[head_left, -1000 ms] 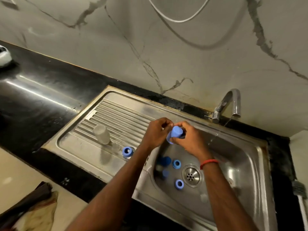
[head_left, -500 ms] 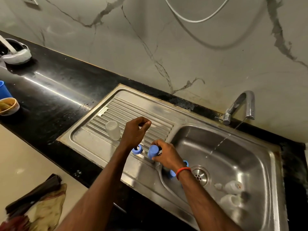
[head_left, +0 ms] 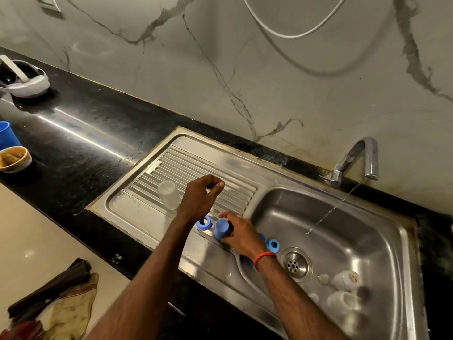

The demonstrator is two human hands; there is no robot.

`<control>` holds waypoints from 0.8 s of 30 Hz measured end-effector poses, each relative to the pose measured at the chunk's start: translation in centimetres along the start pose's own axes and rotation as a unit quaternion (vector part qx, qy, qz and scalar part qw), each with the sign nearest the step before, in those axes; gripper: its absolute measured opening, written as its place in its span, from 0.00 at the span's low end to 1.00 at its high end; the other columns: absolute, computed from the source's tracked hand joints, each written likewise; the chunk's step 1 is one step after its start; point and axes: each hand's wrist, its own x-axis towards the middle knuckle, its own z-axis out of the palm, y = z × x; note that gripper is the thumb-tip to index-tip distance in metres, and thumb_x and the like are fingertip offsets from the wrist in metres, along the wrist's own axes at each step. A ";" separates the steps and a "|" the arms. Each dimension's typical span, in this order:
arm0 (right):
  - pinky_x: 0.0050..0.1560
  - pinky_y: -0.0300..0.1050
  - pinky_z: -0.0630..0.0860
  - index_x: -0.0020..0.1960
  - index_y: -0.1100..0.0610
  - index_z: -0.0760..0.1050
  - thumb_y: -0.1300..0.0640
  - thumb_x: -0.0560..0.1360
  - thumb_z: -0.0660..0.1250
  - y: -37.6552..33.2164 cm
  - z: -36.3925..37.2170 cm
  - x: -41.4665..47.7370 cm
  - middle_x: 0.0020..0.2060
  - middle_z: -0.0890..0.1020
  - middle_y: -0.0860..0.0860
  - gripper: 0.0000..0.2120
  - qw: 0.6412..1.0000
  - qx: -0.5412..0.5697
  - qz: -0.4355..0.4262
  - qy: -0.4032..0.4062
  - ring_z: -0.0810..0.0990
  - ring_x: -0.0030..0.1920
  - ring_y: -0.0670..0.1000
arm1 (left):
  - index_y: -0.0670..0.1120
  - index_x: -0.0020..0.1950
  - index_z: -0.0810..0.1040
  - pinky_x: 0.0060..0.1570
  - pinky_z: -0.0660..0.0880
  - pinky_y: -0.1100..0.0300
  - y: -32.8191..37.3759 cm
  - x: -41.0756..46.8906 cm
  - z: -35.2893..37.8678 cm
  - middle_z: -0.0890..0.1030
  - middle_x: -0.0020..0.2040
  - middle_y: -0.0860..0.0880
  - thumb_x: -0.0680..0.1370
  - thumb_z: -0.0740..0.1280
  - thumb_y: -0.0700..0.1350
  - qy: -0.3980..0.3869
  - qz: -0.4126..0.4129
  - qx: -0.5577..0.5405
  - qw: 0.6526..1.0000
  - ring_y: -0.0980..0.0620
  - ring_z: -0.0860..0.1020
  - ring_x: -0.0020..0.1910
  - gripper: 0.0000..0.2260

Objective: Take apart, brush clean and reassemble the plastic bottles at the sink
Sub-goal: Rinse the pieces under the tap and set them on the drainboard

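Right hand (head_left: 239,238): gripping a blue cap (head_left: 221,228), holding it upright on the drainboard (head_left: 137,207).
Left hand (head_left: 199,200): hovering above the drainboard, fingers loosely curled, holding nothing.
Blue ring (head_left: 204,223): lying just beside the cap.
Clear bottle (head_left: 168,195): standing on the drainboard ribs.

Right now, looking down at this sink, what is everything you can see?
stainless steel sink: one, silver, in counter
black stone counter: one, black, around sink
chrome tap: one, silver, behind basin, running
clear plastic bottle body: one, clear, on drainboard
blue plastic rings: at least two, blue, drainboard and basin
blue plastic cap: one, blue, on drainboard's near edge
clear plastic bottle parts: several, clear, basin's right
blue plastic cup: one, blue, counter's left
yellow bowl: one, yellow, beside cup
crumpled cloth: one, brown-cream, floor
left hand: loosely curled, above drainboard
right hand: grips cap
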 end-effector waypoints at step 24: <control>0.52 0.41 0.76 0.62 0.54 0.78 0.53 0.75 0.73 8.1 -11.5 -8.4 0.52 0.82 0.53 0.17 0.970 0.070 0.159 0.170 0.81 0.52 0.50 | 0.46 0.54 0.82 0.51 0.73 0.63 7.7 -0.7 12.0 0.84 0.49 0.50 0.80 0.68 0.42 -0.219 0.129 0.040 0.966 0.57 0.80 0.48 0.05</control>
